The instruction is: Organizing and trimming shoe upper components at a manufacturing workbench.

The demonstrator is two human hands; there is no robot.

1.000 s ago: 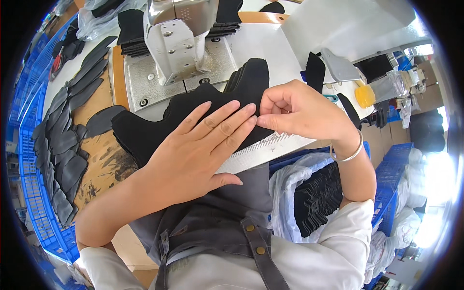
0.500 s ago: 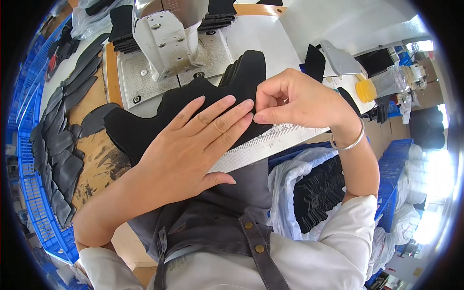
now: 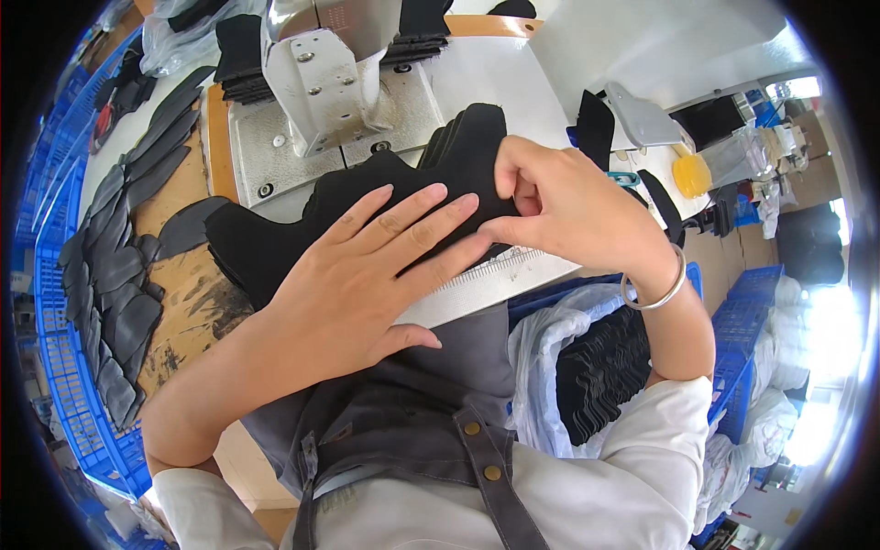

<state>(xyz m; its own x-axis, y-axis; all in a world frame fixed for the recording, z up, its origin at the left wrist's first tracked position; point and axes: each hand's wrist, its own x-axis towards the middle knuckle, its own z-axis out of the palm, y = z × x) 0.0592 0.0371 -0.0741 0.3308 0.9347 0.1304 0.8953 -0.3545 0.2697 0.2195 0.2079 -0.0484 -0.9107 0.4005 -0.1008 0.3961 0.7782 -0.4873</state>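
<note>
A stack of black cut fabric pieces [image 3: 266, 243] with curved outlines lies on the white machine table in front of me. My left hand [image 3: 357, 280] rests flat across it, fingers stretched out and thumb apart. At the stack's right edge, my right hand [image 3: 582, 202] is curled, its thumb and forefinger closed on the edge of the pieces. How many layers it grips is hidden. Along the table's near edge runs a ruler scale [image 3: 509, 275], partly covered by both hands.
Behind the stack stands a white machine head [image 3: 321, 82] on a metal plate [image 3: 249, 137]. Grey-black cut pieces [image 3: 115, 275] pile up at left beside a blue crate [image 3: 69, 367]. Below the table's right side, a plastic-lined container [image 3: 541, 367] holds black pieces. A yellow-lidded jar [image 3: 692, 174] lies at right.
My right hand's thumb and forefinger have shifted slightly along the stack's right edge, and its wrist has dropped a little. My left forefinger reaches closer to the right thumb. The view has shifted slightly.
</note>
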